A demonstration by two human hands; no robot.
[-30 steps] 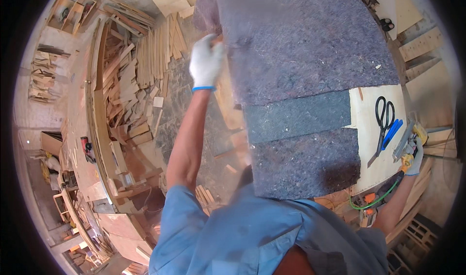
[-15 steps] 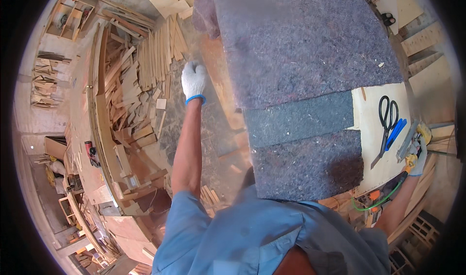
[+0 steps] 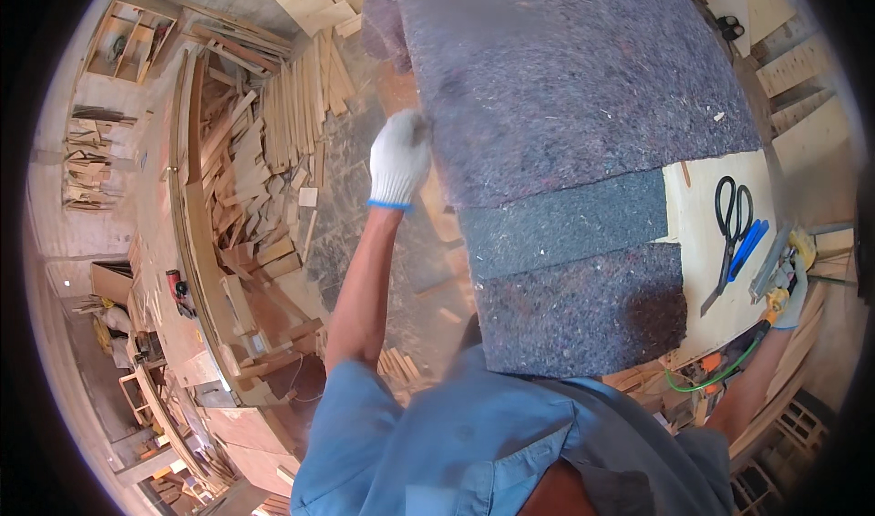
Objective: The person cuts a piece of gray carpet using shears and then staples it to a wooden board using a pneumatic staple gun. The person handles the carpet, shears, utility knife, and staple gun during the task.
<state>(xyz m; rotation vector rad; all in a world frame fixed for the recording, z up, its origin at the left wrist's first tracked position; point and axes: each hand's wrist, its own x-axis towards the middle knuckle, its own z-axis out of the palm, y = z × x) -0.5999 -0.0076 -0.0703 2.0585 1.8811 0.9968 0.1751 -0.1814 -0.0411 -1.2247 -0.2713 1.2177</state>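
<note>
My left hand, in a white knit glove with a blue cuff, is closed beside the left edge of a speckled grey-purple felt sheet. Its fingertips face the edge, and what they hold, if anything, is hidden. A strip of grey-green felt and another speckled felt piece lie nearer me. Far right, my gloved right hand is wrapped round a pneumatic staple gun with a yellow fitting and a green air hose. Black-handled scissors and a blue cutter knife lie beside it on pale plywood.
Wood offcuts pile up on the left behind a long wooden edge. A red tool lies on the panel there. Hollow blocks stand at the lower right, and boards lean at the upper right.
My left hand has moved right, from over the floor to the felt's left edge. My right hand keeps hold of the staple gun in about the same place.
</note>
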